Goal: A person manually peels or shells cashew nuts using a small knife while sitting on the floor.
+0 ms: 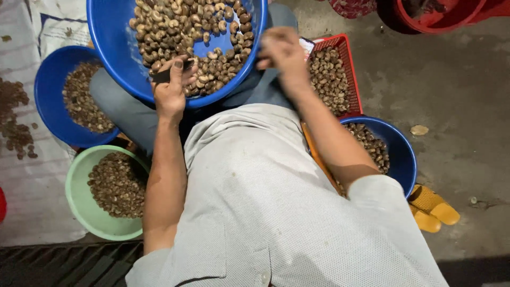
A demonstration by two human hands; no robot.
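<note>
A person in a pale grey dotted shirt sits over a large round blue plastic basin resting on the lap, part-filled with brown, curved cashew nuts in their skins.

The left hand lies on the near rim of the basin, its fingers closed around a small dark-handled tool, probably a peeling knife; the blade cannot be made out. The right hand sits at the right rim of the basin, blurred by motion. Its fingers look curled inward, but whether they pinch a nut cannot be told.

Around the person stand more containers of nuts: a smaller blue plastic bowl at the far left, a pale green plastic bowl near left, a red plastic mesh basket at the right, and another blue bowl near right. Yellow rubber sandals lie on the grey concrete floor beside it, and a white woven sack covers the ground at left.

Judged from the layout, the work goes best if the knife hand stays braced on the rim for steadiness, the other hand brings one nut at a time to the blade, and each finished nut goes cleanly to its proper bowl so the sorted piles stay unmixed.
</note>
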